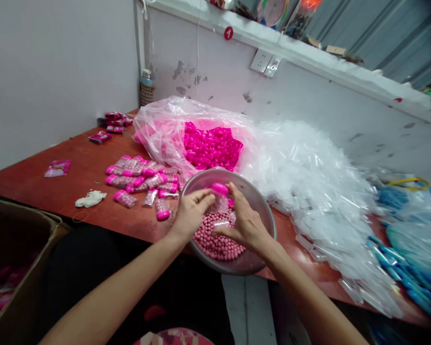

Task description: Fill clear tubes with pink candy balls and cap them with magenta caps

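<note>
A clear container [216, 205] with a pink cap [220, 189] is above the metal bowl [266, 211], more or less upright, with the cap on top. The left hand [189, 212] is closed in a pinch, with thumb and fingers at the container's left side. The right hand [249, 224] is open in a wide curve, its fingers beside the cap and its thumb low and apart; the picture is a little blurred here, so I cannot tell if its fingertips touch the cap.

The step in hand seems to be handling the capped container with fingers on both sides. From this position, a move calls for a steady left pinch and for keeping the container level above the bowl. Small pink beads [213, 242] lie under the hands, and a clear tube [221, 224] lies on them near the right thumb.

Outside the bowl, a group of pink-capped containers [120, 181] lies on the red table [82, 167], to the left. Behind the bowl, an open plastic bag [158, 120] holds many bright pink pieces [211, 146]. To the right there is a large heap of clear tubes [309, 177].
</note>
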`<action>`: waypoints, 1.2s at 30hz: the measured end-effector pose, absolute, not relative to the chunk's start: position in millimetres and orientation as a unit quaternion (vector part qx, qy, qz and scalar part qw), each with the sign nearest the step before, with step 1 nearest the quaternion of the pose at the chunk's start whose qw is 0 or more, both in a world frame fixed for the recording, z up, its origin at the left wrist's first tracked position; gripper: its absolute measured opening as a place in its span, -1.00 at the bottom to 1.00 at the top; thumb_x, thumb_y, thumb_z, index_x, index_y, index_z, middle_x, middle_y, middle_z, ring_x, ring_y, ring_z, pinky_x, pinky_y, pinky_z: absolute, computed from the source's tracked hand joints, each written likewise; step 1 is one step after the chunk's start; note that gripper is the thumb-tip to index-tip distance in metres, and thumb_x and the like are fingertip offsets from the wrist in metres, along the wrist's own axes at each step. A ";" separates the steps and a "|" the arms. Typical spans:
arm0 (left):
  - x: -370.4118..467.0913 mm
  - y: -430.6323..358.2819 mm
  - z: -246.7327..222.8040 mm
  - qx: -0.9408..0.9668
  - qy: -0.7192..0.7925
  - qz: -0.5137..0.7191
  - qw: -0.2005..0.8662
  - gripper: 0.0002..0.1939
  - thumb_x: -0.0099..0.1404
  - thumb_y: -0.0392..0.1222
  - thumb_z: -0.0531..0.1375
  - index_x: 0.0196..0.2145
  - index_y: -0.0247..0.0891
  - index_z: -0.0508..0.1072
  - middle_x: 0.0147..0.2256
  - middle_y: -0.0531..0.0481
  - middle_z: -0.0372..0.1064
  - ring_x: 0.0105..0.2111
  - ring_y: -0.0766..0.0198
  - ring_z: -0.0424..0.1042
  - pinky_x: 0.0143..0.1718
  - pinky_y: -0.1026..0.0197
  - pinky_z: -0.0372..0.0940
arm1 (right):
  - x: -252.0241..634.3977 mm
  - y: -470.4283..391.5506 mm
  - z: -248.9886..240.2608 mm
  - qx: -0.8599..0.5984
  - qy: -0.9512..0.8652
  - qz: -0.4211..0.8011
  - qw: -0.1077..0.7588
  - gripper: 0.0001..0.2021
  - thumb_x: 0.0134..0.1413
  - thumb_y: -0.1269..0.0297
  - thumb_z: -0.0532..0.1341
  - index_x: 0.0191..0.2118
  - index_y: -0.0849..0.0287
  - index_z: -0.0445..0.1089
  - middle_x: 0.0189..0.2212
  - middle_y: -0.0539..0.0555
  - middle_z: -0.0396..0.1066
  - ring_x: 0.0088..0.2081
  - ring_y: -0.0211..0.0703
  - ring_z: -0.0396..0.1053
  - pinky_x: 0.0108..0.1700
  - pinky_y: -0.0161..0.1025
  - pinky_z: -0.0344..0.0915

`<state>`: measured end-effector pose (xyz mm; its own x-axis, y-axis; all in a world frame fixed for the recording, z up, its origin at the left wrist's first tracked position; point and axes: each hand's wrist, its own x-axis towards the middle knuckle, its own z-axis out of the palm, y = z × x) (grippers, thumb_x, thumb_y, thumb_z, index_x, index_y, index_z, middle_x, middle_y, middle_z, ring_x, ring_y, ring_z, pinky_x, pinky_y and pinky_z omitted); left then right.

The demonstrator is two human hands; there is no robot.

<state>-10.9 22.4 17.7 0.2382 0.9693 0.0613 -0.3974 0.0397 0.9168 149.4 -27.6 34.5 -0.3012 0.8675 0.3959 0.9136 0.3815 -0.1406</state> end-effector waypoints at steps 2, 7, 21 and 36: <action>-26.2 51.6 28.5 0.458 0.332 0.584 0.582 -0.62 0.10 -0.17 0.22 -0.10 -0.35 0.45 -0.17 -0.14 0.46 -0.19 0.13 0.43 -0.09 0.06 0.30 | 162.0 -13.8 38.2 -0.590 -0.776 -0.013 0.222 -0.17 0.00 0.05 0.17 0.26 0.24 -0.28 0.11 0.28 0.15 0.06 0.01 0.22 -0.13 -0.09 0.34; -69.6 96.2 36.3 0.546 0.366 0.628 0.416 -0.46 0.13 -0.24 0.20 0.09 -0.21 0.26 0.14 -0.09 0.15 0.14 0.16 0.13 0.14 0.13 0.08 | 184.0 11.7 29.1 -0.689 -0.722 -0.016 0.057 -0.67 0.12 0.13 0.08 -0.06 0.20 0.28 -0.18 0.16 0.43 -0.20 -0.01 0.41 -0.23 -0.15 0.31; -59.1 16.0 -13.6 0.701 0.377 0.486 0.361 -0.68 0.26 -0.19 0.08 -0.05 -0.25 0.41 0.01 -0.06 0.34 0.13 0.18 0.16 0.16 0.06 0.06 | 193.1 38.0 -4.8 -0.408 -0.886 -0.146 -0.166 -0.78 0.17 0.47 -0.01 -0.10 0.19 0.26 -0.16 0.15 0.34 -0.16 -0.12 0.26 -0.22 -0.22 0.16; -56.2 8.7 -20.1 0.697 0.372 0.506 0.346 -0.73 0.24 -0.22 0.09 -0.11 -0.24 0.45 -0.04 -0.05 0.38 0.15 0.16 0.13 0.15 0.02 0.08 | 135.6 42.8 -10.8 -0.386 -0.908 -0.051 -0.156 -0.84 0.03 0.47 0.09 -0.33 0.33 0.41 -0.36 0.26 0.43 -0.24 -0.06 0.33 -0.24 -0.18 0.18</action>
